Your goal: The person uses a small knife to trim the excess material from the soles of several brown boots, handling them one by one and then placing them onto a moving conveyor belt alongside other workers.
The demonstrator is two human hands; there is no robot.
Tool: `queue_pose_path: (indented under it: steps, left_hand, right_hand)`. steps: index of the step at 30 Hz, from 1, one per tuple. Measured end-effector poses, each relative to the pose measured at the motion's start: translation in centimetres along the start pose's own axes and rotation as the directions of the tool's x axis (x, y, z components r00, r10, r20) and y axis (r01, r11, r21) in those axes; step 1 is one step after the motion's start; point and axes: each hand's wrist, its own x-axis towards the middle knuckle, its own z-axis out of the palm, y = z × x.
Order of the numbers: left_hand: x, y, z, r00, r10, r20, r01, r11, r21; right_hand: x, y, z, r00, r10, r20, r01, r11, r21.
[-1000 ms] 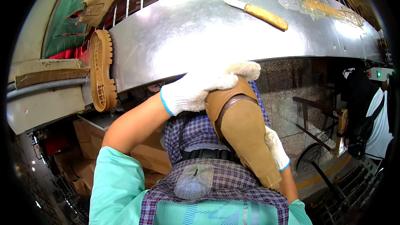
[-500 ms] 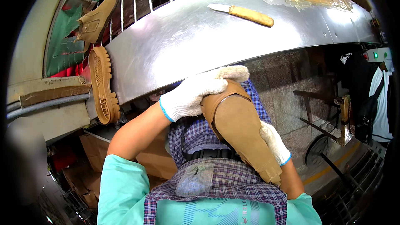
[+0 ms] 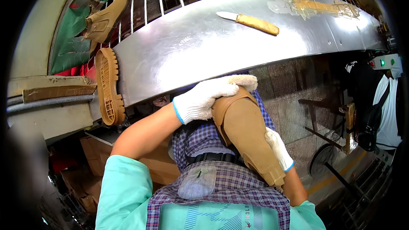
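Down at lap level, just under the front edge of the curved steel bench, I've got the tan suede boot upper held against the plaid apron. It's got no sole on it as far as I can see, and its toe end is tucked under the bench lip.

L hand, white knit glove w/ blue cuff, is closed over the toe end from above – grip wrapped on the boot, fingers curled round the front. R hand, same glove, sits along the boot's right side near the ankle; palm pressed to it, mostly hidden behind the leather, so it looks like a hold but can't tell how tight.

Progress, my read: upper is shaped and stitched, seams and back strap in place, but nothing is bonded underneath yet. A tan lugged rubber sole stands on edge at the bench's left end, well apart from both hands, untouched. So sole-fitting seems still to do.

Other bits: yellow-handled knife lying on the bench top, far side, not in reach of either hand right now. Smear of amber glue residue further right. A finished-looking tan boot sits on the green conveyor behind the wire rack, upper left.
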Motion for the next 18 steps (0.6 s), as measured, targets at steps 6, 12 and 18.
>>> queue_pose_path:
  steps: [6, 12, 18]
  left_hand:
    - [0.5, -4.6, 0.5, 0.995, 0.097, 0.025, -0.086, 0.952, -0.294]
    - [-1.2, -1.8, 0.8, 0.959, 0.274, 0.076, -0.236, 0.916, -0.325]
    - [-6.7, 12.3, 2.1, 0.95, 0.312, -0.017, -0.311, 0.949, 0.057]
  right_hand:
    - [0.4, 1.6, -1.0, 0.999, -0.047, -0.019, 0.047, 0.999, -0.014]
    - [1.2, -3.8, 0.9, 0.958, -0.261, 0.118, 0.286, 0.893, -0.347]
    - [4.8, -9.9, 11.0, 0.877, -0.428, 0.22, 0.47, 0.86, -0.199]
